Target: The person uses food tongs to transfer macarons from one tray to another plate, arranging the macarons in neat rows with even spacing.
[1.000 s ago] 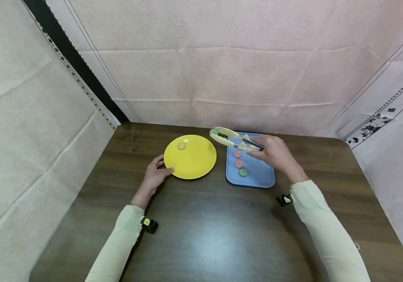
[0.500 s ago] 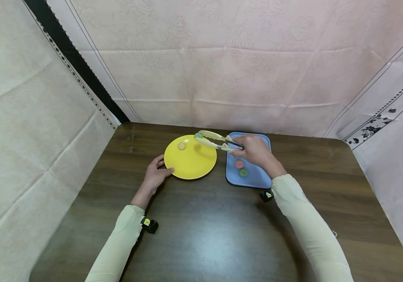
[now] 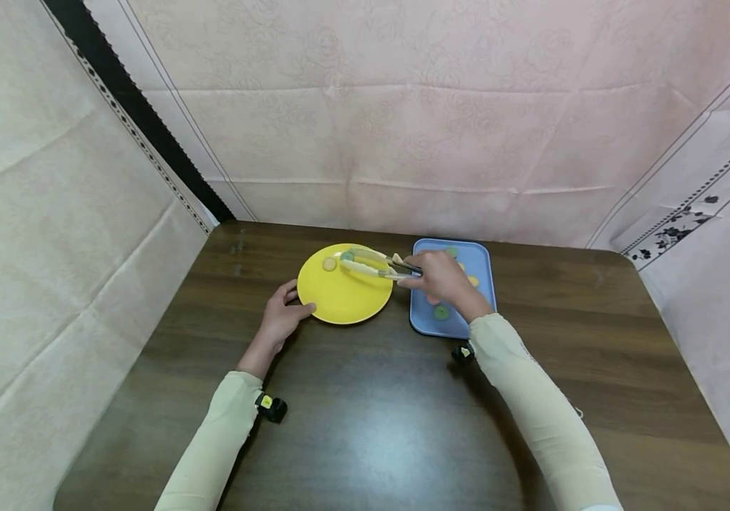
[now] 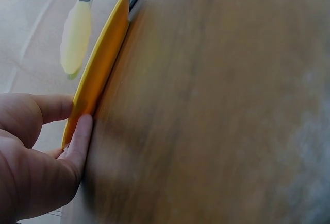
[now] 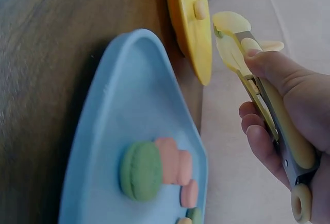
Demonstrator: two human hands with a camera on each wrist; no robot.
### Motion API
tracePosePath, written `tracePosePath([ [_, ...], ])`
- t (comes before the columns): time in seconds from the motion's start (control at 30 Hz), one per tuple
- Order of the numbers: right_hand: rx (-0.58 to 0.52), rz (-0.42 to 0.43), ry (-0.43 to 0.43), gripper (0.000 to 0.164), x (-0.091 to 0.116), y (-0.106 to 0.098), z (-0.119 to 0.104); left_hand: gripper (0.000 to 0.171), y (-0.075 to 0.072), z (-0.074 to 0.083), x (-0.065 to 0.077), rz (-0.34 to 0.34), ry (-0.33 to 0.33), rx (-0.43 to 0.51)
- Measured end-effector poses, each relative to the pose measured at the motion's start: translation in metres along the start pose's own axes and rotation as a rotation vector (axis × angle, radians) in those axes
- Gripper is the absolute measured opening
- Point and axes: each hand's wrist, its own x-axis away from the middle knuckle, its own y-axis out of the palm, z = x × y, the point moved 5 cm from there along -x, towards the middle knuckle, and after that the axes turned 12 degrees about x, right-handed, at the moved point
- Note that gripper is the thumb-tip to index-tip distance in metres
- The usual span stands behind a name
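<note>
Your right hand (image 3: 443,275) is curled around a pair of tongs (image 5: 291,131), thumb on one arm and fingers along the other. The tongs' tips are drawn narrow on a green macaron (image 3: 347,256), which sits beyond your fingers to the left, well apart from the hand itself and over the far half of the yellow plate (image 3: 345,301). Your left hand (image 3: 280,318) pinches the near-left rim of that plate, its thumb and fingers touching the edge. A pale macaron (image 3: 329,264) rests on the plate, just beside the gripped one.

Farther right, under your right forearm and hand, lies the blue tray (image 3: 422,323). Both plate and tray are on the wooden table (image 3: 371,426), with a pale cloth (image 3: 435,142) behind.

From your head view, the hand covers part of the tray; the right wrist view uncovers a second green macaron (image 5: 141,171), with pink macarons (image 5: 166,159) close behind it. The left wrist view catches the plate edge-on and reveals a gap between its surface and the tongs, with only a sliver of green below the tip, something the head view from above cannot settle.
</note>
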Motion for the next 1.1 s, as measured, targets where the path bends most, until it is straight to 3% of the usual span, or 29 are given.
tracePosePath([
  [0.13, -0.017, -0.046, 0.021, 0.057, -0.003, 0.008, -0.001, 0.082, 0.0, 0.0, 0.0, 0.001, -0.001, 0.003],
  [0.63, 0.026, -0.016, 0.025, 0.058, -0.009, 0.02, -0.001, 0.083, 0.001, -0.002, -0.005, 0.002, 0.013, 0.004],
  [0.83, -0.002, -0.002, 0.041, 0.058, 0.0, 0.011, 0.001, 0.082, 0.001, -0.003, -0.005, 0.002, 0.01, 0.007],
  [1.1, -0.079, 0.067, 0.01, 0.057, 0.027, -0.015, 0.008, 0.082, -0.001, -0.002, -0.002, 0.008, 0.005, 0.001],
])
